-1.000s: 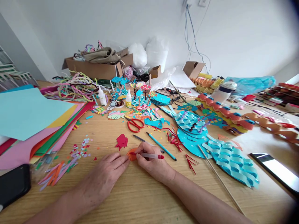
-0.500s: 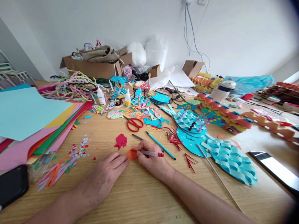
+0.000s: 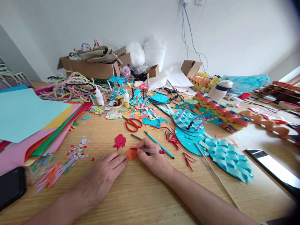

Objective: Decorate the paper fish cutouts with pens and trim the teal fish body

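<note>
At lower centre, your right hand (image 3: 153,159) grips a red pen (image 3: 152,151); your left (image 3: 110,170) should keep the orange paper (image 3: 131,154) flat.

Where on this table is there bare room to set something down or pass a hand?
Bare wooden tabletop shows between the left forearm and right forearm, and between the right forearm and the thin wooden stick. A smaller patch lies left of the red paper fish. It looks crowded behind the red-handled scissors.
</note>
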Demonstrator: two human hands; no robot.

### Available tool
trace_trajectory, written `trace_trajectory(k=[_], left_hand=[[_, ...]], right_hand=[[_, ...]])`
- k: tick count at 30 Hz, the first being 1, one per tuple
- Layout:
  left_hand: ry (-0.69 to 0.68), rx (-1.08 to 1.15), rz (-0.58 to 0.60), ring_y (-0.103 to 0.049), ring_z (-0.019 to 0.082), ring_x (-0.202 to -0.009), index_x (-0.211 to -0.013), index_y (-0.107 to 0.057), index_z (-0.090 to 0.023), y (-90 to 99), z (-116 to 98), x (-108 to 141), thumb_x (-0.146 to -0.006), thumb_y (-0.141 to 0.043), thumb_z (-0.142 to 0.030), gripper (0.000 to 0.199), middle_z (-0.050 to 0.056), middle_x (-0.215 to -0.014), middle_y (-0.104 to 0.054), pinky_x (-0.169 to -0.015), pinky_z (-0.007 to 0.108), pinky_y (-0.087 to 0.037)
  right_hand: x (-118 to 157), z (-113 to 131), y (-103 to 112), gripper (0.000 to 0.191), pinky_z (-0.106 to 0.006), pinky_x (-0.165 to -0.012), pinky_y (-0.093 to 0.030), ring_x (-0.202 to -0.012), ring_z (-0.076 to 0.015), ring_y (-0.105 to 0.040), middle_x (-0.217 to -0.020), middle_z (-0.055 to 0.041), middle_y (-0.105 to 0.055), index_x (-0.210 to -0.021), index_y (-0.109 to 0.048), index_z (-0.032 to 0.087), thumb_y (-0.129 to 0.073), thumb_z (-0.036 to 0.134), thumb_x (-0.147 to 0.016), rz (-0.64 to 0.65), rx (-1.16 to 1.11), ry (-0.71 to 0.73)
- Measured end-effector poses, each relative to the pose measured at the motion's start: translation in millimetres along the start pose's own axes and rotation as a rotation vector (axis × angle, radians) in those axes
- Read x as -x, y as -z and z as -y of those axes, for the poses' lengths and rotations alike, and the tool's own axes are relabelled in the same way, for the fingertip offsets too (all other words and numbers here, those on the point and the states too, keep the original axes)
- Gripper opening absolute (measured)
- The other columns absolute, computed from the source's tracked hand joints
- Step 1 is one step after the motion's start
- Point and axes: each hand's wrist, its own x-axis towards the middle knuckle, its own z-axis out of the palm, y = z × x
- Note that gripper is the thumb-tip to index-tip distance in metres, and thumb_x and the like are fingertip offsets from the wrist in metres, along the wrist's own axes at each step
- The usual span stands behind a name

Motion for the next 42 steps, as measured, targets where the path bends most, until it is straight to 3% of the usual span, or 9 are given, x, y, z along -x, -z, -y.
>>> trace_trajectory(k=[23, 42], left_hand=[[0.002, -0.030, -0.002, -0.053, 0.019, -0.093, -0.113, -0.057, -0.013, 4.5, -3.4, -7.5, -0.081, -0.027, 0.001, 0.046, 0.004, -0.107, -0.064, -0.080, 0.033, -0.048], [-0.007, -0.063, -0.098, -0.052, 0.018, -0.091, -0.108, -0.060, -0.014, 3.2, -3.6, -8.3, -0.085, -0.026, 0.000, 0.044, 0.002, -0.106, -0.066, -0.081, 0.031, -0.044]], right_hand=[[0.6, -4.9, -4.4, 0.010, -0.018, -0.047, -0.034, -0.048, -0.0069, -0.043, -0.056, 0.0046, -0.051, -0.067, -0.053, 0.017, -0.050, 0.008, -0.068, 0.051, 0.011, 0.039], [-0.7, -4.0, -2.4, 0.006, -0.018, -0.046, -0.033, -0.047, -0.0074, -0.042, -0.056, 0.0045, -0.052, -0.068, -0.050, 0.018, -0.048, 0.013, -0.069, 0.020, 0.022, -0.016]])
